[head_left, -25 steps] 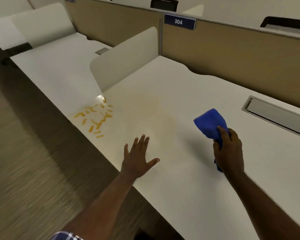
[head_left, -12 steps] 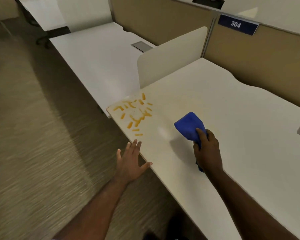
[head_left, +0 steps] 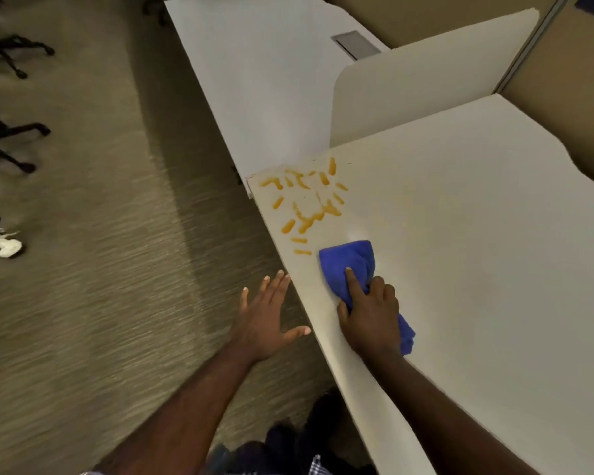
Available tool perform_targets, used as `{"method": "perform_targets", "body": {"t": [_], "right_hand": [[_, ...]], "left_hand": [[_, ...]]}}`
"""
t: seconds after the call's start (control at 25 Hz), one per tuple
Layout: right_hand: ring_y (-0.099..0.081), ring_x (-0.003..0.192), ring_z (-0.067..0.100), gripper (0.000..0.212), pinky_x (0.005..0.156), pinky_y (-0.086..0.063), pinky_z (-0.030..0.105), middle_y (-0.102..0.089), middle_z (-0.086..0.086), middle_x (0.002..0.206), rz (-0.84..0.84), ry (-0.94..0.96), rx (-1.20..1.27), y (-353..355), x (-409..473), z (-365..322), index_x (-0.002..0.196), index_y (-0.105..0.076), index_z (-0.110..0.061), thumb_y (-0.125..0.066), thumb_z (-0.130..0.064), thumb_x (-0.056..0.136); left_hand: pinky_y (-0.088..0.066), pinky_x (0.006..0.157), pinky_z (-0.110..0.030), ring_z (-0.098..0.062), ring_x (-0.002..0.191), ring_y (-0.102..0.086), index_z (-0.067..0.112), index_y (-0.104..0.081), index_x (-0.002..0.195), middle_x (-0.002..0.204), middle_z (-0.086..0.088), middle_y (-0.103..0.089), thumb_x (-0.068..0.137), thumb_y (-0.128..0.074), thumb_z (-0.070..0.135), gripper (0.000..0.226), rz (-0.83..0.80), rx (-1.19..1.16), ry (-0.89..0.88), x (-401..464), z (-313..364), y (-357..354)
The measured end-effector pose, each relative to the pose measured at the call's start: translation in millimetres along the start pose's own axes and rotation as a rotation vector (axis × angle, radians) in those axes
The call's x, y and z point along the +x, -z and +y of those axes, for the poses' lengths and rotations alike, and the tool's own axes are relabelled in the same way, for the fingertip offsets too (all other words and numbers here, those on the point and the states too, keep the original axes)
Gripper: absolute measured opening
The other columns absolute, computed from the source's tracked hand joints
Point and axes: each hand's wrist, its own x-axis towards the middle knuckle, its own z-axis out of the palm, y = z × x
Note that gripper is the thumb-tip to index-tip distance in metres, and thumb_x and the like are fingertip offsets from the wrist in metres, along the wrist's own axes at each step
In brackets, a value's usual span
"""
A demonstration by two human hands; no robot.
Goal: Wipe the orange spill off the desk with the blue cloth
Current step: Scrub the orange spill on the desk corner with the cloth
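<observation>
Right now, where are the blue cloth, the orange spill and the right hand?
blue cloth (head_left: 348,260): head view, bare front fold.
orange spill (head_left: 307,217): head view, largest streak cluster.
right hand (head_left: 371,317): head view, back of hand.

Head view, steeply downward, close over desk (head_left: 460,234) edge.

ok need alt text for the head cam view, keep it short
A right hand presses a blue cloth onto a white desk, just short of orange spill streaks at the desk's near corner. The left hand hovers open off the desk edge, above carpet.
</observation>
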Motion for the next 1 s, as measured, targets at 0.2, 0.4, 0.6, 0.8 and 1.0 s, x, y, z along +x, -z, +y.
{"method": "perform_targets", "body": {"t": [0.2,0.4,0.6,0.8,1.0], "right_hand": [[-0.048,0.096,0.025,0.06,0.08,-0.046,0.038,-0.052,0.011,0.117,-0.135,0.23,0.019,-6.0,-26.1,-31.5,0.145,-0.031,-0.025,-0.046,-0.041,0.09],[-0.053,0.105,0.03,0.055,0.086,-0.046,0.041,-0.055,0.015,0.125,-0.065,0.245,-0.08,0.6,-29.0,-14.1,0.143,-0.039,-0.026,-0.049,-0.04,0.091],[0.015,0.147,0.033,0.065,0.116,0.008,0.051,0.006,0.008,0.162,-0.078,0.11,-0.195,0.6,7.5,-10.4,0.152,-0.002,-0.019,-0.027,-0.045,0.097],[0.017,0.147,0.023,0.059,0.118,0.009,0.044,-0.004,0.0,0.162,-0.153,0.217,-0.202,-5.3,9.5,-16.0,0.152,0.003,-0.025,-0.021,-0.038,0.099],[0.015,0.147,0.017,0.064,0.119,0.007,0.041,-0.003,0.001,0.162,-0.139,0.06,-0.196,-0.1,-2.9,9.6,0.152,-0.001,-0.017,-0.013,-0.049,0.098]], "left_hand": [[-0.001,0.119,-0.056,-0.017,0.151,0.005,0.023,0.001,0.156,0.165,0.005,0.006,0.077,-0.043,0.08,0.107,-0.007,-0.037,0.002,-6.2,-1.1,-9.1],[-0.002,0.12,-0.056,-0.017,0.151,0.004,0.019,0.007,0.155,0.164,0.001,0.01,0.07,-0.035,0.09,0.12,-0.04,-0.051,0.026,-8.7,-8.5,-10.8],[-0.002,0.12,-0.056,-0.018,0.152,0.003,0.017,0.009,0.154,0.165,-0.001,0.01,0.065,-0.033,0.094,0.125,-0.046,-0.091,0.029,-19.2,-27.6,-9.7],[-0.003,0.121,-0.055,-0.019,0.152,0.001,0.017,0.008,0.154,0.165,-0.002,0.008,0.064,-0.029,0.094,0.124,-0.044,-0.073,0.003,-33.1,-50.4,-5.5],[-0.003,0.121,-0.055,-0.018,0.152,0.003,0.016,0.009,0.154,0.165,-0.001,0.01,0.069,-0.028,0.093,0.12,-0.043,-0.034,-0.053,-40.6,-64.9,-7.2]]}}
